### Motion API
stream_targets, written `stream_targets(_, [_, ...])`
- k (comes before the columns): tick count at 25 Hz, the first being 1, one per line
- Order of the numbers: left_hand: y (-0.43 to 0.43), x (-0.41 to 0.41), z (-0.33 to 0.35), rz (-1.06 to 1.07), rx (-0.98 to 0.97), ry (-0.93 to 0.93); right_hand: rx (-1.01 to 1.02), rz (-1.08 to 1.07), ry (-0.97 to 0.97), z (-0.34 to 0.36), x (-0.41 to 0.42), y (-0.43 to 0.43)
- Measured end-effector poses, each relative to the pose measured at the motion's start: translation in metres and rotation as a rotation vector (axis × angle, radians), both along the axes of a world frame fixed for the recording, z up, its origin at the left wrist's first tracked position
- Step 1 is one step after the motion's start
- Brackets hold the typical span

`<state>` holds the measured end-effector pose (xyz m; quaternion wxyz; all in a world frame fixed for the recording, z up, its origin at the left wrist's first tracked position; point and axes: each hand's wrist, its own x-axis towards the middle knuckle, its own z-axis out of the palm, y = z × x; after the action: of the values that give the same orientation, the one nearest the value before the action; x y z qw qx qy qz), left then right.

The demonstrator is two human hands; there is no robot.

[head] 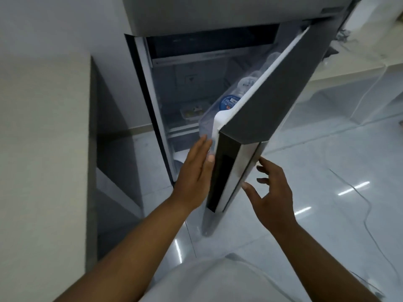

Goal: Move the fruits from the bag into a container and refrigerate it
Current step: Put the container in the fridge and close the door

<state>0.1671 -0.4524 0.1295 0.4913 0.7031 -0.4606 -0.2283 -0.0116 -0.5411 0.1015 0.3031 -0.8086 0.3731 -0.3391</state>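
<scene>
The grey fridge door (277, 90) stands partly open in the middle of the head view. My left hand (195, 173) lies flat, fingers extended, against the inner white edge of the door. My right hand (270, 192) hovers with fingers spread just beside the door's outer edge, holding nothing. Inside the fridge, a clear container (192, 112) with dark contents rests on a shelf. The bag is out of view.
Bottles, one with a blue cap (230, 101), stand in the door rack. A pale counter (43, 149) runs along the left, close to the fridge body. Glossy tiled floor (327, 192) spreads to the right, with a thin cable (370, 225) lying on it.
</scene>
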Motion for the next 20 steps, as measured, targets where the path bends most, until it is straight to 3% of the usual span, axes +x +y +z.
stream_targets(5, [0.014, 0.029, -0.010, 0.102, 0.021, 0.191, -0.177, 0.118, 0.114, 0.014, 0.066, -0.007])
stream_targets(12, [-0.012, 0.096, -0.022, 0.324, 0.181, 0.262, -0.502, 0.142, 0.215, 0.046, 0.157, -0.074])
stream_targets(20, [-0.070, 0.172, -0.028, 0.509, 0.152, 0.458, -0.623, 0.272, 0.342, 0.038, 0.233, -0.124])
